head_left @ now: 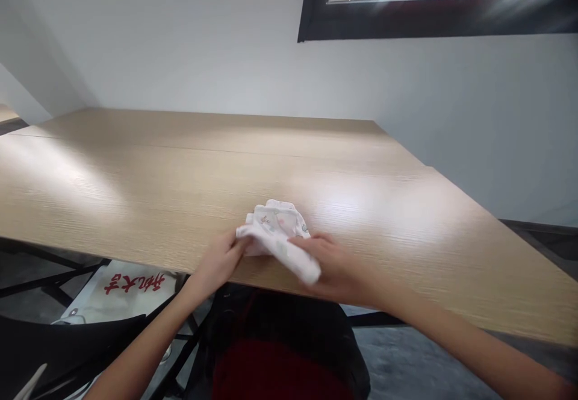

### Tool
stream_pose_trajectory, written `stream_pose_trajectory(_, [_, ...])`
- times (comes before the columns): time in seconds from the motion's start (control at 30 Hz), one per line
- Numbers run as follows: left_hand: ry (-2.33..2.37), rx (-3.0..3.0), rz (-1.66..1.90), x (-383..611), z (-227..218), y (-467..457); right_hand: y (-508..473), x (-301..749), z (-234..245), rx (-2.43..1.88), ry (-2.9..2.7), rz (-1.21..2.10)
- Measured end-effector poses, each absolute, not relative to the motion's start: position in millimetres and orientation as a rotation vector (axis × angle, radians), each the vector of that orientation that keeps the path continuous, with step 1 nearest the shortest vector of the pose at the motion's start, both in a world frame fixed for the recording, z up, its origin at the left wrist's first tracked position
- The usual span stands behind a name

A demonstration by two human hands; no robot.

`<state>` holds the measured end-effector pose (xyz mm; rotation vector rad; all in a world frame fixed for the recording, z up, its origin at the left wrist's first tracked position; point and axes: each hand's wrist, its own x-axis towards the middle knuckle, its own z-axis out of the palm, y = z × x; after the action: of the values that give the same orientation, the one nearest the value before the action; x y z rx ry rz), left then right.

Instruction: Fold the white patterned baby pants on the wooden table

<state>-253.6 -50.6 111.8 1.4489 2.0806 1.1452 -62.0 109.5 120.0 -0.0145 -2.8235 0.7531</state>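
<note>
A small white cloth [276, 219] with a scalloped edge and faint coloured prints lies partly on the tabletop near its front edge. Its near side is lifted and folded over into a blurred white flap. My left hand [222, 256] pinches the left corner of that flap between thumb and fingers. On the other side, my right hand [332, 264] is closed round the flap's right part, the thumb on top. The fingers of the right hand are partly hidden and smeared by motion. Whether the cloth is a garment or a bib, I cannot tell.
The wooden table [180, 171] reaches back to a pale wall [189, 38]. A barred window [433, 8] is at the upper right. Below the table's left edge are a white bag [130, 291] with red characters and a black chair [67, 352].
</note>
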Motion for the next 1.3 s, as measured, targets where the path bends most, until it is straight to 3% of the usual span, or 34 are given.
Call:
stream_pose_trajectory(0.07, [2.207,1.317,1.147,-258,116,-28,120,-77,119,-0.34,-2.649,0.986])
stream_pose_trajectory(0.2, [2.508,1.298,0.769,-264,124,6,137,-101,118,-0.806,-2.336,1.271])
stream_pose_trajectory(0.27, [2.581,1.264,0.657,-264,127,14,138,-107,120,-0.874,-2.378,1.131])
stream_pose_trajectory(0.43, [2.781,1.719,0.479,-256,125,30,121,-125,117,-0.587,-2.668,0.115])
stream_pose_trajectory(0.57, [2.419,1.993,0.342,-258,113,34,140,-132,103,-0.413,-2.854,0.271])
stream_pose_trajectory(0.73, [2.435,1.816,0.412,-274,109,3,169,-89,94,-0.545,-2.722,0.508])
stream_pose_trajectory(0.87, [2.409,1.681,0.613,-288,123,5,124,-58,96,-0.743,-2.444,0.601])
stream_pose_trajectory(1.07, [2.223,1.76,0.723,-280,129,13,67,-76,92,-0.64,-2.509,0.361])
stream_pose_trajectory(1.3, [2.396,1.278,0.96,-231,118,-49,85,-90,87,-0.829,-2.445,0.471])
